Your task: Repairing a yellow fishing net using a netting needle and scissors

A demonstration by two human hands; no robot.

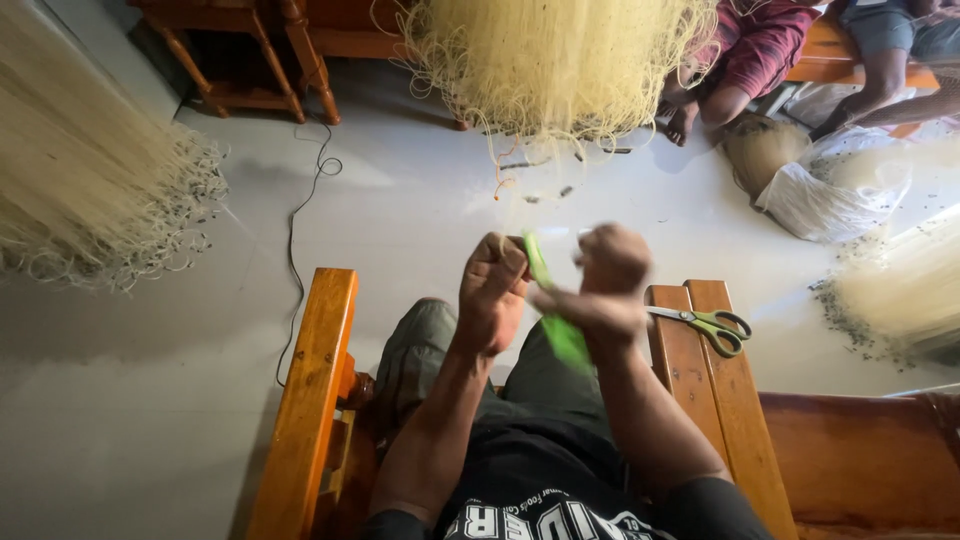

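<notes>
We see the left hand [492, 292] with its fingers curled shut around the far end of a green netting needle [553, 310], just above the lap. The right hand [603, 285], blurred, has its fingers closed on the same needle and on pale line. Green-handled scissors [706, 324] lie on the wooden armrest [700, 390] at right; pale netting [555, 60] hangs farther off.

Right hand [610, 285], green tool [556, 320]: motion-blurred.
</notes>
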